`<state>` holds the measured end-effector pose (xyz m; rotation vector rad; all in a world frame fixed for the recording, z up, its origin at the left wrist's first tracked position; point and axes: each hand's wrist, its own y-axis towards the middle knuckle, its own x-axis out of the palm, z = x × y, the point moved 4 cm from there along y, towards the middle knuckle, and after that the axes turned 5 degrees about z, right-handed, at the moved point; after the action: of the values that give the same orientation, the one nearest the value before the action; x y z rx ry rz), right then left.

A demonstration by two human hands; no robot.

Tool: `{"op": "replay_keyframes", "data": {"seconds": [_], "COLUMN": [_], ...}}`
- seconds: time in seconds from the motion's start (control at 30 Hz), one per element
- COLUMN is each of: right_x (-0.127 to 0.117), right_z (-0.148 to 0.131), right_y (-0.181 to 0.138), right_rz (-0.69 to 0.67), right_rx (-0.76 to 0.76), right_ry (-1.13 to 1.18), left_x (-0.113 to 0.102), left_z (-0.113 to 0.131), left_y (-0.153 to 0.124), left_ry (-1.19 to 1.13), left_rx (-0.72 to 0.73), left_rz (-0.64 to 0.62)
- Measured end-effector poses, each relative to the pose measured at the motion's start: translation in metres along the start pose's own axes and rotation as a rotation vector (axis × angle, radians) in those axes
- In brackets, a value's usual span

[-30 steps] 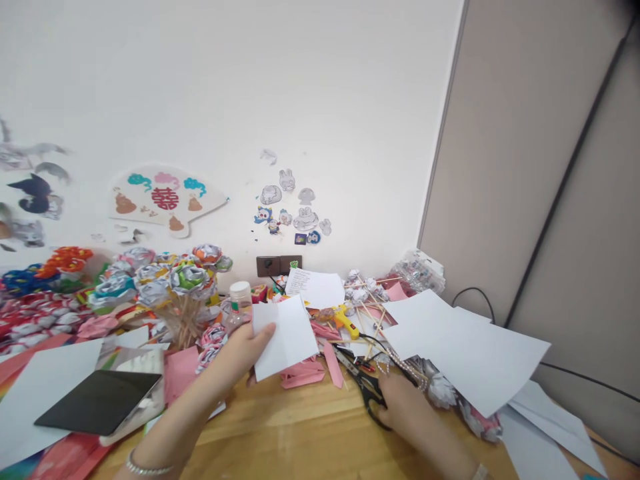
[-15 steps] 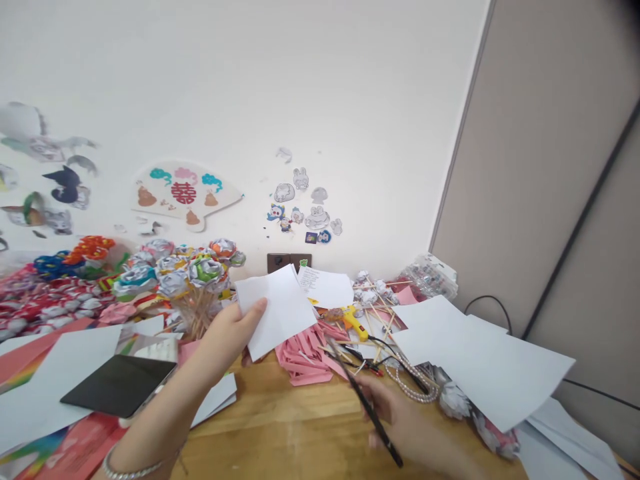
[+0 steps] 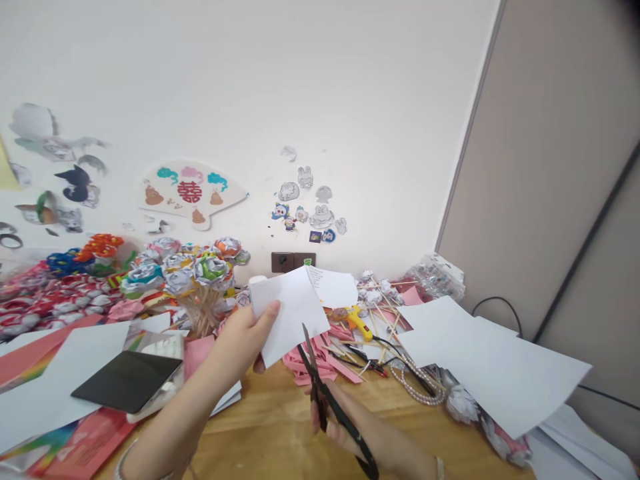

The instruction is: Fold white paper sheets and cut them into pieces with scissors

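My left hand (image 3: 243, 338) pinches a folded white paper (image 3: 293, 312) and holds it up above the wooden table (image 3: 270, 427). My right hand (image 3: 357, 437) grips black scissors (image 3: 327, 400), blades slightly apart. Their tips point up at the paper's lower edge, just short of it. Behind the scissors lie pink paper strips (image 3: 320, 357).
Large white sheets (image 3: 493, 367) cover the right side, a bead string (image 3: 417, 387) beside them. A yellow glue gun (image 3: 357, 320), wooden sticks and paper roses on sticks (image 3: 200, 273) stand behind. A dark tablet (image 3: 127, 380) lies at left. Stickers cover the wall.
My right hand picked the scissors off the table and swung them up to the paper. My left hand raised the paper a little. The camera turned slightly left.
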<state>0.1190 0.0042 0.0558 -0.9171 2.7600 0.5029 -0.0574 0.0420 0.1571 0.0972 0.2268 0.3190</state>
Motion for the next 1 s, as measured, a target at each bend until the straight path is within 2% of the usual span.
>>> {"op": "replay_keyframes", "data": {"seconds": [0.07,0.27,0.47,0.67,1.0], "right_x": [0.002,0.004,0.001,0.003,0.005], "right_z": [0.005,0.018,0.011,0.019,0.019], "right_y": [0.002,0.003,0.002,0.005,0.005], "right_rz": [0.004,0.043,0.031,0.042,0.122], "right_rx": [-0.014,-0.056,-0.065,-0.046,-0.106], "right_ry": [0.053,0.122,0.149,0.212,0.19], "left_x": [0.006,0.019,0.021,0.02,0.023], "left_z": [0.0,-0.006,-0.002,0.0,0.002], "left_y": [-0.002,-0.006,-0.012,-0.013,-0.013], "left_ry": [0.134,0.195,0.205,0.201,0.234], "left_rx": [0.072,0.131,0.127,0.131,0.181], "left_rz": [-0.044,-0.165,-0.146,-0.142,-0.135]}}
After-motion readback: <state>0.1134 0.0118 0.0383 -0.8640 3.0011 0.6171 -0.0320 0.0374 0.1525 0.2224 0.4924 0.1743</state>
